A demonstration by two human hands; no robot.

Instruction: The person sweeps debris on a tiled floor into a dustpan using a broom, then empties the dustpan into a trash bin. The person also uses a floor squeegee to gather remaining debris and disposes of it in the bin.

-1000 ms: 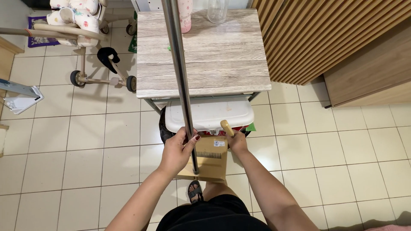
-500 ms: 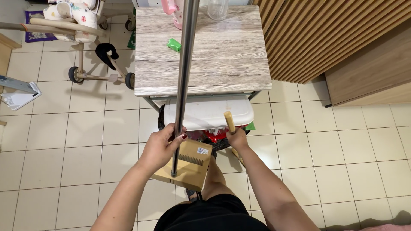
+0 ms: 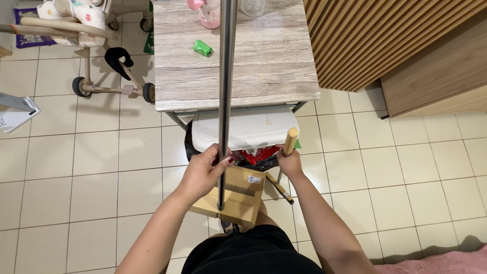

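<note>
My left hand (image 3: 204, 171) grips a long metal pole (image 3: 225, 76) that ends in a tan dustpan (image 3: 237, 199) with a comb edge, held above the tiled floor. My right hand (image 3: 289, 162) is closed round a wooden handle (image 3: 290, 140) whose lower stick slants down to the floor. Both hands are in front of a bin (image 3: 243, 132) with a white lid, a black liner and red rubbish showing under the lid.
A wood-topped table (image 3: 274, 66) stands over the bin, carrying a small green object (image 3: 202, 47), a pink bottle (image 3: 210, 14) and a clear jar (image 3: 252, 7). A wheeled infant chair (image 3: 91, 56) is at the left, a slatted wooden wall (image 3: 385, 35) at the right.
The wooden handle has tilted more upright and to the right. The dustpan has shifted slightly right and the pole has straightened. The view has slid a little nearer the table.
</note>
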